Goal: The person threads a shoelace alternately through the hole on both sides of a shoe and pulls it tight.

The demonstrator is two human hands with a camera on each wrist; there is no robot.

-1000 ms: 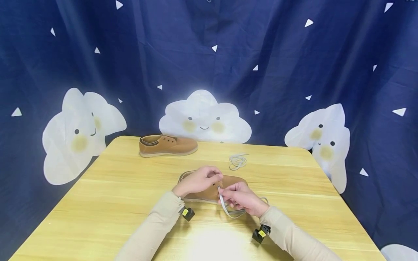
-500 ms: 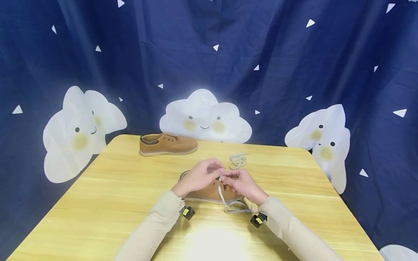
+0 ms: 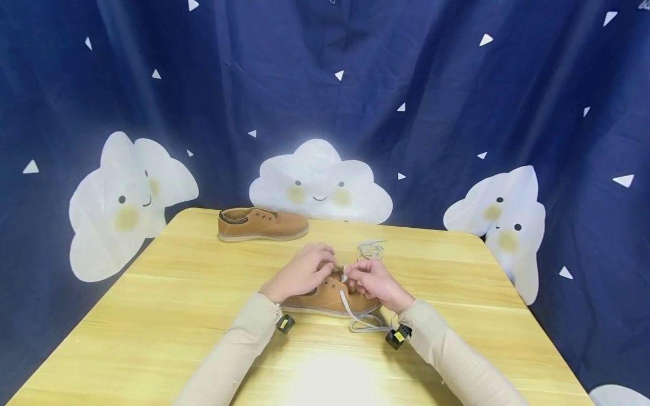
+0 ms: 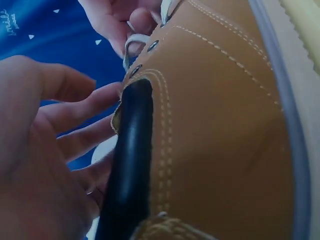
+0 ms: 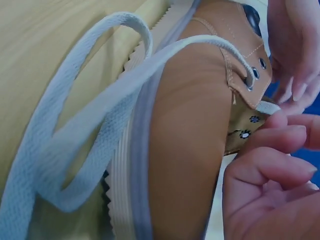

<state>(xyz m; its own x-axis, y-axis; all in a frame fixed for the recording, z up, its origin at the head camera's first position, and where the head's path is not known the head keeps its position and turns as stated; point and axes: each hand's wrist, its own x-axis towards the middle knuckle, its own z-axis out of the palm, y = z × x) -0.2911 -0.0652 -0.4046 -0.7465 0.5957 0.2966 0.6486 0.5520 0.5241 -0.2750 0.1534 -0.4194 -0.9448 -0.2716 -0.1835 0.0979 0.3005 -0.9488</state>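
Observation:
A tan shoe [image 3: 317, 301] lies on the table between both hands, its toe to the right. A flat pale grey shoelace [image 3: 347, 306] runs out of an eyelet on its near side and loops down onto the table. In the right wrist view, thumb and forefinger of the right hand [image 5: 272, 180] pinch the lace where it emerges under the eyelet flap. Over the shoe's opening, the left hand [image 3: 299, 273] rests with loosely bent fingers. The left wrist view has those fingers [image 4: 82, 107] reaching behind the eyelet edge, touching the shoe's far side.
A second tan shoe [image 3: 264, 224], unlaced, stands at the back left of the wooden table [image 3: 152, 316]. Behind the right hand lies a loose bundle of grey lace [image 3: 370, 250]. A dark blue curtain [image 3: 325, 101] with cloud prints hangs beyond the table's far edge.
The right hand has moved from the near-side eyelet up to the shoe's opening, now pinching the lace there. The left hand has shifted slightly left and away from the right fingers.

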